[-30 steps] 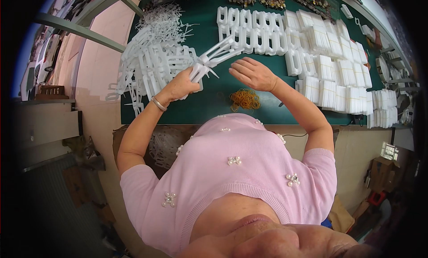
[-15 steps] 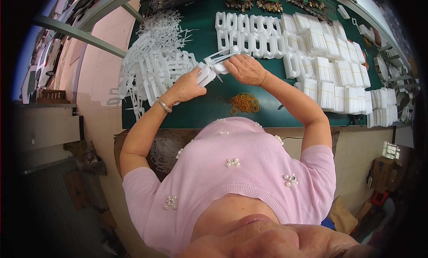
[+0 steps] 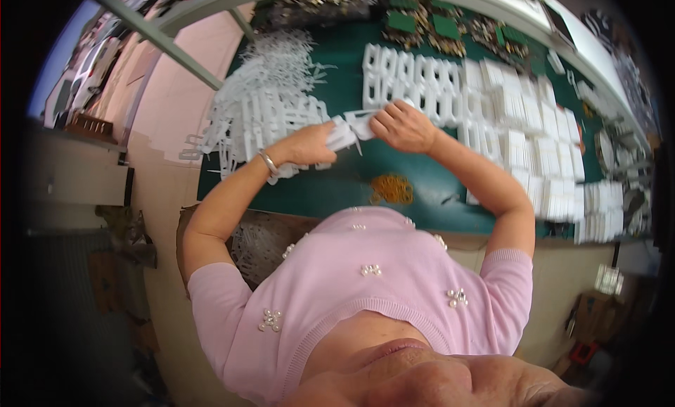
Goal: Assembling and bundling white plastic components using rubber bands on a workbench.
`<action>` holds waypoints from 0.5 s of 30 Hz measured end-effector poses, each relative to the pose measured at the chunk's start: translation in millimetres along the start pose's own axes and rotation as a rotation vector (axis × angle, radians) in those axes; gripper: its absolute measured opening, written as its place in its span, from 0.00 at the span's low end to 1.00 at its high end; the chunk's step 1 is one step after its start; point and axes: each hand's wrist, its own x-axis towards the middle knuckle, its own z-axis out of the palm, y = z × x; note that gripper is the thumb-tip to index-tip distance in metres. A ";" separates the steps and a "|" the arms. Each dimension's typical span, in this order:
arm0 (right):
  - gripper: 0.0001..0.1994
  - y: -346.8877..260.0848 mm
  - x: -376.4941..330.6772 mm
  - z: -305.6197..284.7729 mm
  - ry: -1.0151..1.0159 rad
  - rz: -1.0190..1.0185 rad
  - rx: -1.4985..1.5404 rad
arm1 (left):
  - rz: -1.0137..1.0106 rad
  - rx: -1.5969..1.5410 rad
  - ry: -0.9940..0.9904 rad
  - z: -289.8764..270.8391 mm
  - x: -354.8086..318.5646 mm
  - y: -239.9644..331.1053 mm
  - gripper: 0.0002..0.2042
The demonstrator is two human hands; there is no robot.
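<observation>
White plastic pieces (image 3: 342,136) between two hands over the green tabletop (image 3: 336,190), left hand (image 3: 310,145) closed around their left end, right hand (image 3: 403,126) pinching the right, tangled white heap (image 3: 256,110) beside the left hand, amber rubber bands (image 3: 391,189) nearer the person's pink top (image 3: 394,294).

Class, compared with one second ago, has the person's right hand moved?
Yes. Judged against the pile of yellowish rubber bands, the right hand has shifted farther from it, away from the person's body.
</observation>
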 end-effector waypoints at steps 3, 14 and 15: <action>0.07 -2.7 -3.5 -0.9 -0.002 0.124 -0.061 | -0.052 0.043 0.086 0.9 4.6 12.1 0.28; 0.08 -63.1 -20.7 46.5 0.175 1.022 0.268 | -0.098 0.010 0.501 71.7 17.5 17.2 0.31; 0.08 -65.3 -17.7 50.3 0.160 1.055 0.268 | -0.094 0.003 0.466 73.0 21.0 12.3 0.31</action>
